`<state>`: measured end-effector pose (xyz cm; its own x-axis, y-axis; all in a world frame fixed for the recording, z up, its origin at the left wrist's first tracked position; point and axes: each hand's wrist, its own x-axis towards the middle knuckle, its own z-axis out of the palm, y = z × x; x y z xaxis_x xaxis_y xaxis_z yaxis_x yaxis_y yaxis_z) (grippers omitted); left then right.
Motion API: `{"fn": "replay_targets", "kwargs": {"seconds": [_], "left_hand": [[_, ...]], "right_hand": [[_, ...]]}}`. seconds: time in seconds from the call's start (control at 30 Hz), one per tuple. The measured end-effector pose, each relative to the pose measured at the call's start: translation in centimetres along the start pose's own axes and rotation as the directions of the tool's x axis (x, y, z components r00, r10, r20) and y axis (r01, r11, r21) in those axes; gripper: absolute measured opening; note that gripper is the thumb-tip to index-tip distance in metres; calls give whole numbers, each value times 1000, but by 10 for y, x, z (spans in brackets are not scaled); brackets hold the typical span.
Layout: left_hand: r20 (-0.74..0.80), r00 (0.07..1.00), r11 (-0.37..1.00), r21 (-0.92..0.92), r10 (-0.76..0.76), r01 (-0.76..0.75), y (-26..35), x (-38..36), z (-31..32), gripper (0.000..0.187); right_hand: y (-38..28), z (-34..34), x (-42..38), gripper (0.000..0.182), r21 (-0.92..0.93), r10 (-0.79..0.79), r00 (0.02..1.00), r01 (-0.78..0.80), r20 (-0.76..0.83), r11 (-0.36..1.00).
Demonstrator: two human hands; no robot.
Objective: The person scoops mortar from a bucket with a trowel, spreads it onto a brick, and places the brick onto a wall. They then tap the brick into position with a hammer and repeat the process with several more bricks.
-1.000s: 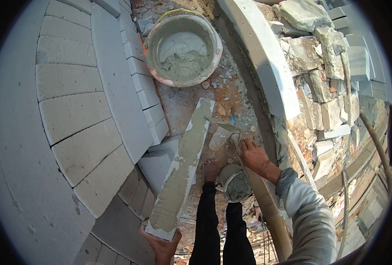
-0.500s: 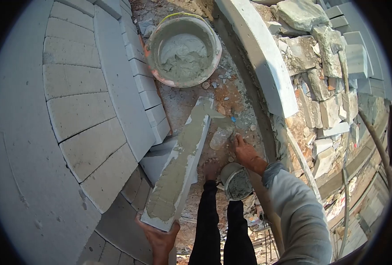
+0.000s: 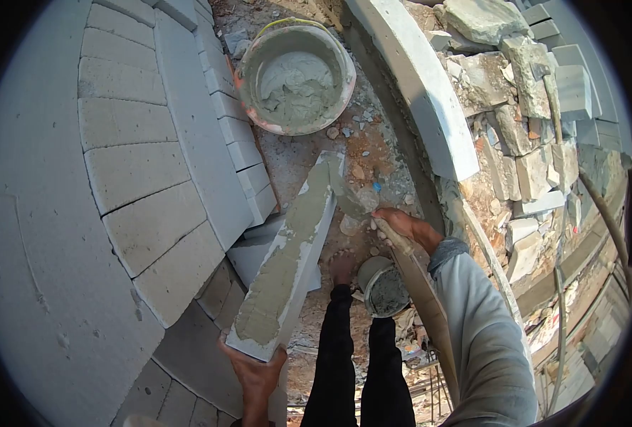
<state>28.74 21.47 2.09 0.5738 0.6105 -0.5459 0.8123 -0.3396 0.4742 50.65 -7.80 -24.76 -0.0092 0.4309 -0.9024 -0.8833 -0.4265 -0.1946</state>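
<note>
My left hand [image 3: 255, 371] grips the near end of a long pale block [image 3: 323, 231], which lies tilted away from me. Grey mortar [image 3: 284, 267] coats most of its upper face. My right hand [image 3: 410, 229] is closed on the handle of a trowel, whose blade [image 3: 346, 196] reaches the block's far right edge. Mortar is smeared on the blade. A small bucket [image 3: 386, 288] with grey mix stands below my right hand, near my feet.
A large tub [image 3: 298, 82] of mortar stands ahead. Stacked blocks [image 3: 141, 167] fill the left side. To the right are a curved block row [image 3: 430, 107], a wooden board [image 3: 426, 295] and broken rubble [image 3: 519, 135]. My bare foot [image 3: 341, 269] is beside the small bucket.
My right hand has turned and moved slightly up, and the trowel blade now slants down along the block's far right edge. The left hand still holds the block.
</note>
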Motion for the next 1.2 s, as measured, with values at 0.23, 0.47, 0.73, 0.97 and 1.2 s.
{"fn": "replay_targets", "kwargs": {"seconds": [0.23, 0.47, 0.73, 0.97, 1.2], "left_hand": [[1, 999, 993, -109, 38, -38, 11, 5, 3, 98], [-5, 994, 994, -12, 110, -110, 72, -2, 15, 96], [9, 951, 951, 19, 310, -310, 77, 11, 14, 98], [-35, 946, 946, 55, 322, -320, 43, 0, 21, 93], [-24, 923, 922, 66, 383, -381, 34, -14, 31, 89]], "right_hand": [[28, 18, -76, 43, -734, -475, 857, 190, -199, 652], [73, 175, 10, 66, -870, -752, 514, 24, -412, 493], [210, 257, -106, 54, -521, -666, 325, 431, -672, 737], [283, 209, -98, 49, -277, -120, 741, -92, -661, 956], [302, 205, -112, 39, -196, -332, 582, 284, -742, 939]]}}
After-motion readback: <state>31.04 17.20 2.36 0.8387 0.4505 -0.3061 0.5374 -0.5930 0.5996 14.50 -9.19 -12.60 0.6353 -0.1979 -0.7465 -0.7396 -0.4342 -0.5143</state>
